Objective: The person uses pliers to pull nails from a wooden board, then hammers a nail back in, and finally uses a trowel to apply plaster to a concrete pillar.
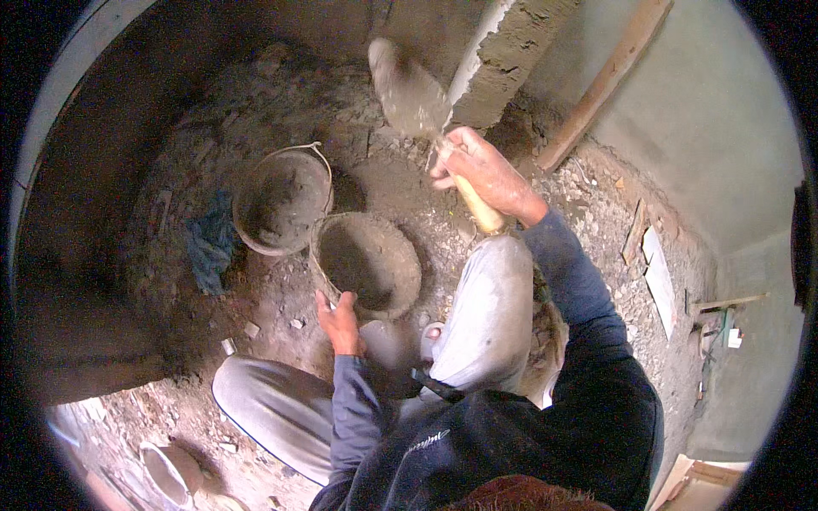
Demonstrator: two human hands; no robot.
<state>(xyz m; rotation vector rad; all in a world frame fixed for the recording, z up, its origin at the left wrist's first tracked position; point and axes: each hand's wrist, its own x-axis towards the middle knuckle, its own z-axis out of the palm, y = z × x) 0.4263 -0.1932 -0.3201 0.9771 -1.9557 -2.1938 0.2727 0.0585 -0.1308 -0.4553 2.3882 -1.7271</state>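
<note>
My right hand (486, 170) is wrapped round the light wooden handle (477, 204) of a trowel. Its grey, mortar-smeared blade (411, 92) is blurred and points away, beside the lower end of a rough mortared pillar (503, 64). With thumb and fingers, my left hand (338, 322) grips the near-left rim of a bucket (400, 255), which tilts slightly toward me. Grey residue coats its inside; how much it holds I cannot tell. Touching it at the far left stands a second bucket (294, 183), with grey mortar inside and a wire handle.
A crumpled blue cloth or bag (211, 243) lies left of the buckets. Rubble covers the ground. At right, a wooden plank (605, 81) leans against the plastered wall (707, 128), and a white strip (659, 281) lies near its foot. Another container (170, 473) stands at lower left.
</note>
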